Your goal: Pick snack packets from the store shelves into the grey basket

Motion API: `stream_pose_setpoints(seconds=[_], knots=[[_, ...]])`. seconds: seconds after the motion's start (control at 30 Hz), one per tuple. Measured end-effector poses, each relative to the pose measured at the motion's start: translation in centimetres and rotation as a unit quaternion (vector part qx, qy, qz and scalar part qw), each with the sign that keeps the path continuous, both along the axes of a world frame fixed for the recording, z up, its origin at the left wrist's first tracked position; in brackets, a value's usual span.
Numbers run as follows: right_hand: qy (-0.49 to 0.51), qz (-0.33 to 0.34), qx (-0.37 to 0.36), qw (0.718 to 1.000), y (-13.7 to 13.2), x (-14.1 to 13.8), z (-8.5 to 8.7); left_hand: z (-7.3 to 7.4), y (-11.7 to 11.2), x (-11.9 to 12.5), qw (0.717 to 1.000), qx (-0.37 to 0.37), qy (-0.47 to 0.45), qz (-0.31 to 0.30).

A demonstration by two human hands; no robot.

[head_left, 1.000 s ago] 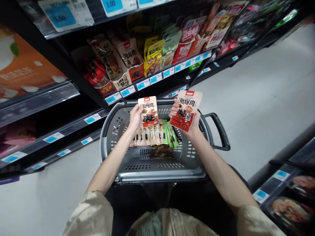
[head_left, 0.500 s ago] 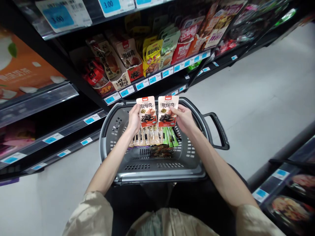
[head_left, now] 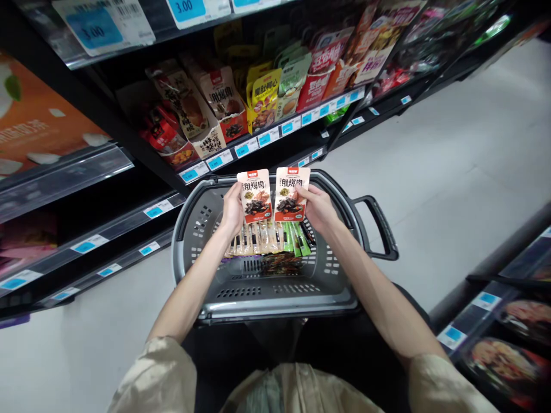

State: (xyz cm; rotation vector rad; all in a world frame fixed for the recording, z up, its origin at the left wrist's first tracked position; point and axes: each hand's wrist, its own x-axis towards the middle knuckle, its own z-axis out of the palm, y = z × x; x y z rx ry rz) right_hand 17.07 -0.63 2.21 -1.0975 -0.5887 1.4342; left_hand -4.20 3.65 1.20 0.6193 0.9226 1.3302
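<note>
My left hand (head_left: 233,211) is closed on the left edge of a cream and red snack packet (head_left: 256,198), held upright with its printed front toward me. A matching snack packet (head_left: 292,196) is pinched in my right hand (head_left: 317,207), its thumb across the front. The two packets stand side by side with a narrow gap, above the far part of a grey shopping basket (head_left: 275,304). Inside the basket lies a row of beige packets (head_left: 253,240), with green packets (head_left: 297,238) to their right and dark packets (head_left: 282,265) nearer me.
Ahead is a black shelf with hanging snack packets, among them yellow ones (head_left: 264,100) and red ones (head_left: 316,86), above blue and white price labels (head_left: 268,137). The basket's handle (head_left: 381,229) sticks out to the right. Another shelf with food trays (head_left: 503,364) stands at the lower right.
The view has shifted very slightly, so the shelf and basket sit a little further left. Both hands keep the same hold on their packets.
</note>
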Motion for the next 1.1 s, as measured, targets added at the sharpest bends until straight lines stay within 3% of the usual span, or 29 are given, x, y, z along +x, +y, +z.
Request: stream_pose_setpoints(seconds=[0.67,0.9,1.1], knots=[[-0.023,-0.003,0.004,1.0,-0.1,-0.2,0.3,0.2,-0.3,0.2,1.0,-0.003,-0.024,-0.014],[-0.092,-0.043,0.03,0.994,-0.8,-3.0,-1.6,-0.1,-1.7,1.6,0.996,-0.02,-0.024,-0.086],[-0.124,-0.081,0.031,0.989,-1.3,-4.5,-2.6,-1.2,-2.6,2.1,0.987,0.045,0.078,-0.136]])
